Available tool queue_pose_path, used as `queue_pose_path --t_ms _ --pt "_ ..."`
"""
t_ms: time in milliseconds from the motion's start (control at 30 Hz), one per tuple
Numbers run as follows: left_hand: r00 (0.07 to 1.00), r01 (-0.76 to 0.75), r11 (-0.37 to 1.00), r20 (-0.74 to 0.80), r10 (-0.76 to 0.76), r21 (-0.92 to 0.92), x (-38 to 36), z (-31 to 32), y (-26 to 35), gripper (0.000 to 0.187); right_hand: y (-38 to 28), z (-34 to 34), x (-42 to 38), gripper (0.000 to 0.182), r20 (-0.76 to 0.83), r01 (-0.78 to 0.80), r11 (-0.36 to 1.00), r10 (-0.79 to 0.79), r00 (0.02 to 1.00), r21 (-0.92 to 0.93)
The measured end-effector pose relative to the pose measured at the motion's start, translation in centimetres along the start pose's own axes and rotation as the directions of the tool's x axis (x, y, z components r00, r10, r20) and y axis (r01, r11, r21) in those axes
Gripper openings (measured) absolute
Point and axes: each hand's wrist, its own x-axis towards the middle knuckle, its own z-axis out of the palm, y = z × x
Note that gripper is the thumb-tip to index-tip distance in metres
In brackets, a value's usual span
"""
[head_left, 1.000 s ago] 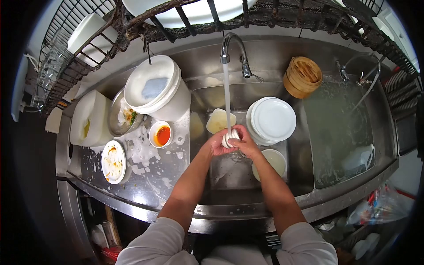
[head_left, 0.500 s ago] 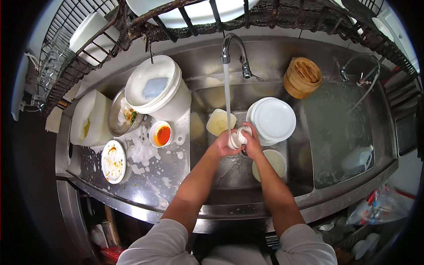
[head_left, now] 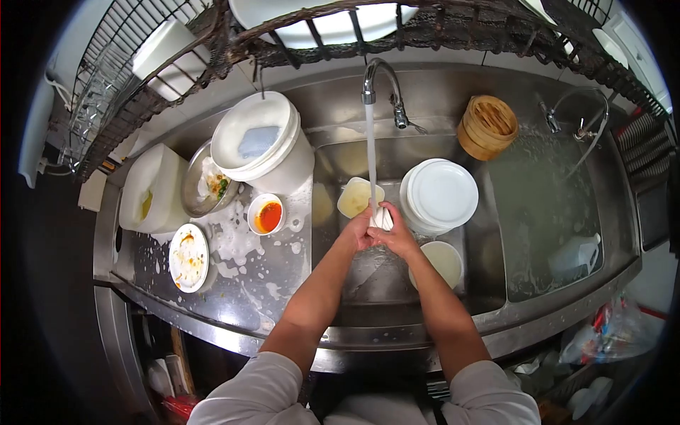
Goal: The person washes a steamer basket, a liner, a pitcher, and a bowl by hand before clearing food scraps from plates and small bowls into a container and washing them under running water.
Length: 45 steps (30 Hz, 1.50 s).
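Observation:
My left hand (head_left: 359, 235) and my right hand (head_left: 399, 238) are together over the middle sink basin (head_left: 358, 287), both closed around a bundle of small white crockery pieces (head_left: 382, 219). Their exact kind is partly hidden by my fingers. Water from the curved faucet (head_left: 369, 93) runs down onto the bundle. Just behind my left hand stands a square tub of yellowish liquid (head_left: 357, 195). A stack of white plates (head_left: 444, 195) is right of my hands, with a round bowl of cloudy liquid (head_left: 440, 265) nearer my right forearm.
On the left counter are a white bucket (head_left: 292, 164), a cup of red-orange sauce (head_left: 268, 215), a food-smeared plate (head_left: 189, 258), a metal bowl (head_left: 196, 195) and a plastic bin (head_left: 152, 202). A bamboo steamer (head_left: 487, 127) sits behind the water-filled right basin (head_left: 538, 205). A rack (head_left: 453, 39) hangs overhead.
The white pieces have turned in my hands, now bunched closer under the stream with my fingers drawn together. The whole view has shifted slightly to the right.

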Motion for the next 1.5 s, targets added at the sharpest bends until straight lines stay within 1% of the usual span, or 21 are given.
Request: queue_pose_path --t_ms 67,133,200,300,400,467,533,567,667,700,733,800,900,1000,1100,1133,1167,1267,1333,1433,1500 --pt "0.990 0.015 0.998 -0.139 -0.006 0.068 -2.0 1.6 0.6 0.039 0.9 -0.2 0.1 0.060 -0.019 -0.122 0.942 0.135 0.991 0.311" --pt "1.000 0.001 0.995 -0.020 0.001 0.102 -2.5 1.3 1.0 0.041 0.2 0.0 0.2 0.062 -0.029 -0.216 0.736 0.304 0.952 0.642" --pt "0.999 0.020 0.990 0.025 -0.024 0.137 -2.7 1.3 1.5 0.037 0.2 0.0 0.0 0.056 -0.023 -0.195 0.806 0.250 0.968 0.559" --pt "0.989 0.045 0.981 -0.149 -0.017 0.187 -2.6 2.6 0.9 0.033 0.8 0.7 -0.2 0.043 0.036 -0.157 0.970 0.153 0.988 0.186" --pt "0.976 -0.078 0.968 -0.181 0.124 0.239 -4.6 1.9 0.8 0.033 2.2 0.8 0.7 0.038 0.221 -0.317 0.612 0.230 0.948 0.724" --pt "0.924 -0.287 0.932 -0.192 0.331 0.222 -5.8 2.0 0.6 0.032 0.6 2.4 0.5 0.040 0.219 -0.332 0.641 0.252 0.943 0.692" --pt "0.768 -0.560 0.815 -0.277 0.578 0.149 -6.7 2.4 0.2 0.030 -3.3 5.4 -0.3 0.041 0.182 -0.337 0.605 0.304 0.935 0.722" --pt "0.653 -0.653 0.732 -0.346 0.674 0.196 -5.9 1.2 0.5 0.035 -3.8 6.4 0.1 0.041 0.193 -0.282 0.588 0.211 0.958 0.758" --pt "0.240 -0.409 0.313 -0.230 0.943 0.857 -12.4 2.2 5.6 0.043 -11.2 9.2 1.8 0.040 0.187 -0.195 0.678 0.086 0.979 0.708" --pt "0.210 -0.526 0.298 -0.218 0.953 0.797 -15.1 2.8 7.1 0.053 -13.5 10.2 2.9 0.041 0.141 -0.106 0.749 0.018 0.990 0.654" --pt "0.014 -0.550 0.191 -0.220 0.975 0.813 -15.8 2.3 7.8 0.055 -16.0 11.3 4.2 0.042 0.096 -0.011 0.807 -0.056 0.994 0.590" --pt "-0.109 -0.564 0.174 -0.282 0.953 0.807 -19.2 1.2 8.9 0.052 -21.6 13.9 7.0 0.038 -0.036 0.261 0.943 -0.259 0.965 0.205" --pt "-0.378 -0.227 0.351 -0.415 0.827 0.908 -18.9 -5.6 8.5 0.054 -26.5 17.0 12.9 0.042 0.063 0.559 0.742 -0.580 0.812 -0.370" --pt "-0.231 -0.194 0.650 -0.678 0.698 0.735 -17.0 -11.3 7.3 0.049 -24.4 19.2 18.5 0.041 0.206 0.479 0.505 -0.503 0.840 -0.719" --pt "0.326 -0.197 0.725 -0.653 0.683 0.660 -17.8 -12.9 7.2 0.031 -22.8 20.1 21.0 0.041 0.277 0.368 0.371 -0.276 0.920 -0.852" --pt "0.334 -0.214 0.733 -0.657 0.676 0.646 -18.2 -12.9 7.1 0.029 -22.1 20.4 21.2 0.041 0.294 0.342 0.332 -0.188 0.937 -0.879" --pt "0.343 -0.228 0.738 -0.657 0.671 0.635 -18.6 -12.7 7.2 0.027 -20.6 20.4 20.8 0.039 0.308 0.451 0.221 -0.476 0.824 -0.865" --pt "0.282 -0.097 0.540 -0.497 0.821 0.836 -18.7 -11.5 6.8 0.028 -21.4 17.8 15.6 0.031 -0.091 0.555 0.670 -0.674 0.733 -0.493" --pt "0.288 -0.013 0.402 -0.381 0.878 0.916 -18.3 -10.0 6.6 0.032 -18.1 14.4 10.6 0.023 -0.295 0.361 0.908 -0.412 0.862 -0.214" --pt "0.421 -0.029 0.383 -0.336 0.842 0.923 -17.0 -5.1 5.0 0.036 -7.8 7.8 5.5 0.036 -0.300 -0.174 0.978 0.201 0.932 0.116" --pt "0.504 -0.104 0.388 -0.287 0.814 0.916 -15.2 -1.7 4.4 0.039 -7.7 5.7 1.9 0.040 0.018 -0.428 0.849 0.445 0.896 0.311"
